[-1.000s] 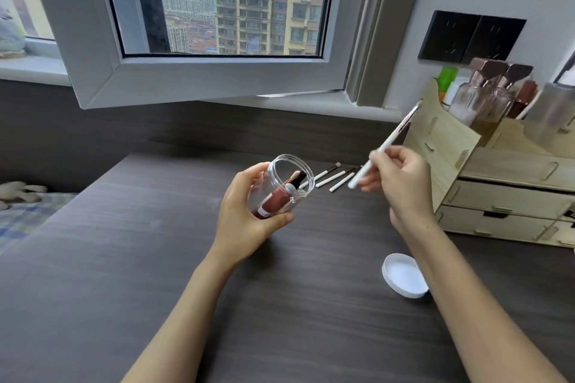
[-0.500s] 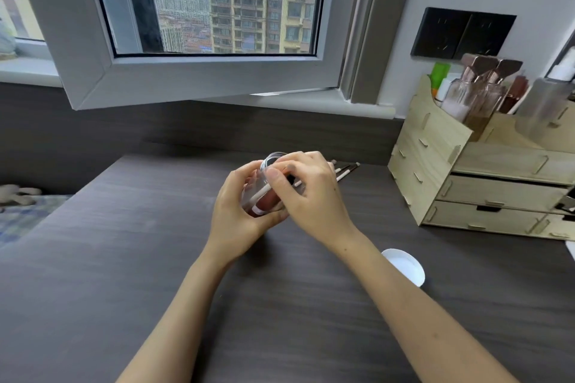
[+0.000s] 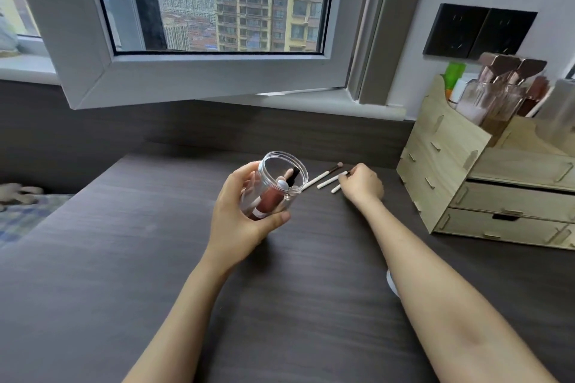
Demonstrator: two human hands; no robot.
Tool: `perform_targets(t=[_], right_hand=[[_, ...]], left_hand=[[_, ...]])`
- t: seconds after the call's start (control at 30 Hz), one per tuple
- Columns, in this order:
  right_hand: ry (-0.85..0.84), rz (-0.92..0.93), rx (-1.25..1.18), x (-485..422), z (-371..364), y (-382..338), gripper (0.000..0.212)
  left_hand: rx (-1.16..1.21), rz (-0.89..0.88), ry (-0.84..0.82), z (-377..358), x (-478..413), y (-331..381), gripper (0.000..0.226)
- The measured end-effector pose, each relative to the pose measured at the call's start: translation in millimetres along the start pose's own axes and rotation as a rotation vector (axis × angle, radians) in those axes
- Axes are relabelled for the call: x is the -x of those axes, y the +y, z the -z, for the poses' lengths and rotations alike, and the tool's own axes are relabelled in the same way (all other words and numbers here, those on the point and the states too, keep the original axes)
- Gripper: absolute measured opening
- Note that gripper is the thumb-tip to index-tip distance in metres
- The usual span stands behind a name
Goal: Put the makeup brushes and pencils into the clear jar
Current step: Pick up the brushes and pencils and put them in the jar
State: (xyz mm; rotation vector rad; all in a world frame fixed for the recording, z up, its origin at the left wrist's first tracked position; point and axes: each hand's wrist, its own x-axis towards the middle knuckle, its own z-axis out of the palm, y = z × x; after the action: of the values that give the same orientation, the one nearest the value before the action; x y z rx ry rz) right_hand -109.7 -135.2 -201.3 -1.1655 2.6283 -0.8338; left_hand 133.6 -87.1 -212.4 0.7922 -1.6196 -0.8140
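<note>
The right hand [image 3: 362, 185] rests on the desk [image 3: 124, 258] with its fingertips closing on the nearest white-handled brush [image 3: 337, 186] — a pinch not yet clearly made. Three brushes [image 3: 326, 176] lie side by side, long axes running from near-left to far-right. The clear jar [image 3: 277, 186] (tilted, mouth toward them) sits wrapped in the left hand [image 3: 245, 214], just left of the brushes.
</note>
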Motion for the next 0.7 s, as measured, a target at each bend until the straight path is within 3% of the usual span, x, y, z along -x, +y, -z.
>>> perform_targets(t=[0.13, 0.33, 0.47, 0.5, 0.57, 0.63, 0.7], right_hand=[[-0.022, -0.108, 0.118, -14.0, -14.4, -5.3, 0.059], [-0.066, -0.117, 0.278, -11.9, -3.9, 8.3, 0.041], [-0.237, -0.123, 0.237, 5.4, 22.9, 16.5, 0.020], [-0.254, -0.130, 0.102, 8.8, 30.4, 16.3, 0.022], [-0.208, -0.106, -0.394, 22.8, 46.2, 11.8, 0.017], [-0.153, 0.032, -0.829, 49.8, 65.6, -1.8, 0.020], [-0.072, 0.248, -1.073, 84.7, 83.5, -20.9, 0.021]], left_hand=[[0.001, -0.002, -0.002, -0.6, -0.6, -0.8, 0.074], [-0.001, -0.001, 0.010, 0.2, -1.2, -0.4, 0.074], [0.015, 0.004, 0.010, 0.8, -0.1, 1.9, 0.073], [0.017, 0.003, 0.006, 0.5, 0.3, 2.2, 0.073], [0.005, -0.002, 0.002, 0.0, 1.0, 2.6, 0.074], [-0.009, -0.010, 0.003, -0.5, 1.9, 2.5, 0.074], [-0.014, -0.011, 0.009, -0.9, 2.9, 2.2, 0.074]])
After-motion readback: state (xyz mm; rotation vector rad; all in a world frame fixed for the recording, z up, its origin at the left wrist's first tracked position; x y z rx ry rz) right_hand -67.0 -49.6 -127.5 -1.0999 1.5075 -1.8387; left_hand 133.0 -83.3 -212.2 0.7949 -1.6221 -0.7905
